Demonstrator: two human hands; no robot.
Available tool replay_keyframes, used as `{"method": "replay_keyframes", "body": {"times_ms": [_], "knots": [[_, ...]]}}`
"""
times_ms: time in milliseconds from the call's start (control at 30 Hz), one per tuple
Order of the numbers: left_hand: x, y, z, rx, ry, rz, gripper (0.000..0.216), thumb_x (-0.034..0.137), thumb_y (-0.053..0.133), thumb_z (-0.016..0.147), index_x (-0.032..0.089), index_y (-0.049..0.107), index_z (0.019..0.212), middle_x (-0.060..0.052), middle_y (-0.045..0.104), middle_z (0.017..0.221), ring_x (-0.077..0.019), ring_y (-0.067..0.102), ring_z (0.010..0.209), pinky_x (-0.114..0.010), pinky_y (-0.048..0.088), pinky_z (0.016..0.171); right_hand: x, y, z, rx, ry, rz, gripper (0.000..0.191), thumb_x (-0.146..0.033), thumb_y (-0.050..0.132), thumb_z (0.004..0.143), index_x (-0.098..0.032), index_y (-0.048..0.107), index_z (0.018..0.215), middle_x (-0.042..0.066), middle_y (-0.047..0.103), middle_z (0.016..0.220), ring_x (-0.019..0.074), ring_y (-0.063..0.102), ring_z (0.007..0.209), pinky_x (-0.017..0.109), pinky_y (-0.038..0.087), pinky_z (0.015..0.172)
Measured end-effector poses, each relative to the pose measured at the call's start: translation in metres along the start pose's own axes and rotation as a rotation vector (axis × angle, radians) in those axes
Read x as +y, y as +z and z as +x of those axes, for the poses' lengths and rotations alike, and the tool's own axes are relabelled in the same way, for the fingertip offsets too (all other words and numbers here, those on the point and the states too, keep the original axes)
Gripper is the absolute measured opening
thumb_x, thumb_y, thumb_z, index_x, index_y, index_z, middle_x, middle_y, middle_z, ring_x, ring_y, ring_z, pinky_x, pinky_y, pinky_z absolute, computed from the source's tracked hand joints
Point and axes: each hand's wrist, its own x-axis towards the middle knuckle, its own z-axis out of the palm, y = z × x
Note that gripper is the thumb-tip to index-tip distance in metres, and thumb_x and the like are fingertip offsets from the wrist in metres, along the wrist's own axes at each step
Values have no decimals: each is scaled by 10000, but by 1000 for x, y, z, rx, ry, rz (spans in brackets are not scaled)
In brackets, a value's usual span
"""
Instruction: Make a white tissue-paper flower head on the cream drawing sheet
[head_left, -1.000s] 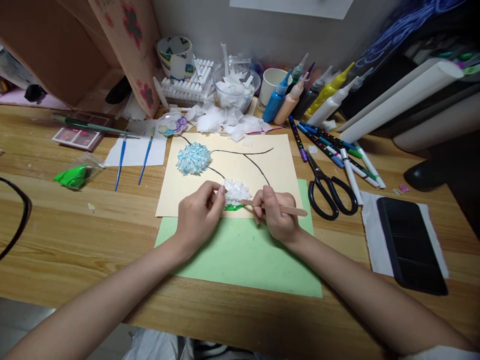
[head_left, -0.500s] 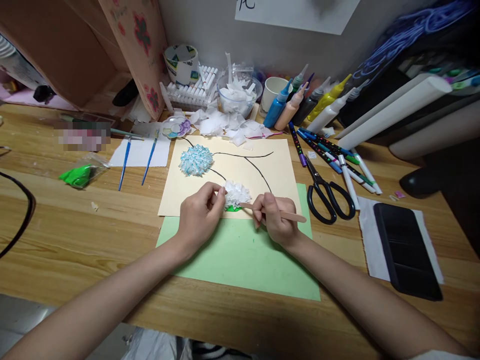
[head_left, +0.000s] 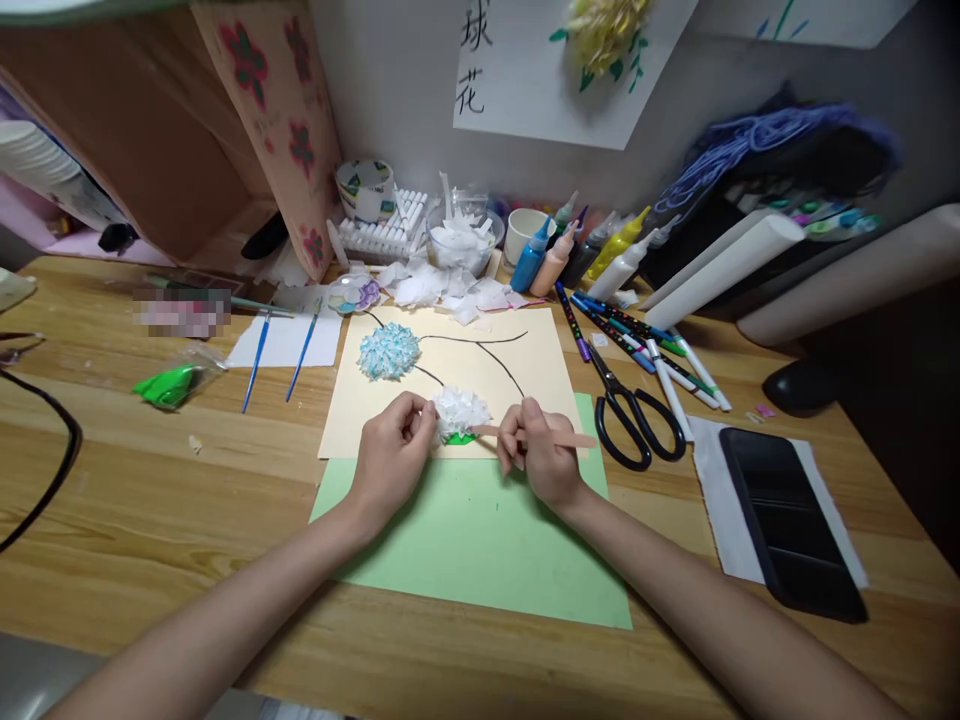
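A white paper pom-pom flower [head_left: 461, 408] sits on green clay [head_left: 460, 439] near the front edge of a cream sheet [head_left: 346, 420]. My left hand [head_left: 394, 445] is closed in a pinch at the flower's left side; whatever its fingertips hold is hidden. Between the fingers of my right hand [head_left: 546, 455] lies a flat wooden craft stick [head_left: 574, 439], its tip at the flower's lower right edge beside the clay. A blue-and-white paper flower [head_left: 388, 351] is farther back on the sheet, among drawn black stems. Under the cream sheet lies green paper [head_left: 480, 550].
Black-handled scissors [head_left: 626, 410] and several markers [head_left: 667, 385] lie at the right, beyond them a black tray [head_left: 787, 520]. Behind are paper scraps [head_left: 427, 283], a bowl [head_left: 461, 245] and paint bottles [head_left: 551, 270]. Brushes [head_left: 304, 350] and bagged green clay [head_left: 169, 385] are left.
My view has tilted up, showing more of the wall and the sheets hung there. Both hands stay at the white flower, with almost no movement relative to it.
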Motion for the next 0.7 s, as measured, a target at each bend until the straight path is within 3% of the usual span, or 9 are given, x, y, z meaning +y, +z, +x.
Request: {"method": "replay_keyframes", "body": {"times_ms": [233,400,500,600,700], "knots": [[9,-13,6,31,93,114,271,349,401,905,183,549,751,35,503,585,-101,433,530,-222,326,520,4,-3,-3,127,-104,83,586,-515,307,915,-187,456,453,-23,409,344,76,344,324,223,235,364],[37,-24,61,74,268,492,220,340,460,883,195,615,823,-29,629,767,-196,528,799,-286,388,667,-1,-3,4,179,-63,75,589,-580,334,874,-189,453,450,-32,375,349,69,310,319,220,226,357],[43,-14,105,32,297,732,225,336,520,853,163,643,928,-92,648,905,-260,514,952,-340,418,761,-4,-2,5,194,-46,77,592,-619,347,848,-189,451,455,-30,384,368,67,313,318,219,221,349],[39,5,136,12,292,744,219,301,571,814,144,660,939,-122,655,943,-289,511,1000,-358,430,773,-4,-2,4,198,-38,82,593,-630,342,843,-187,457,466,-26,397,384,69,324,326,218,227,351],[37,20,150,9,279,715,139,236,584,786,152,679,843,-116,669,889,-283,536,964,-342,438,726,-4,-2,3,201,-45,74,591,-618,343,850,-185,460,466,-26,394,387,72,335,339,219,242,362]]}}
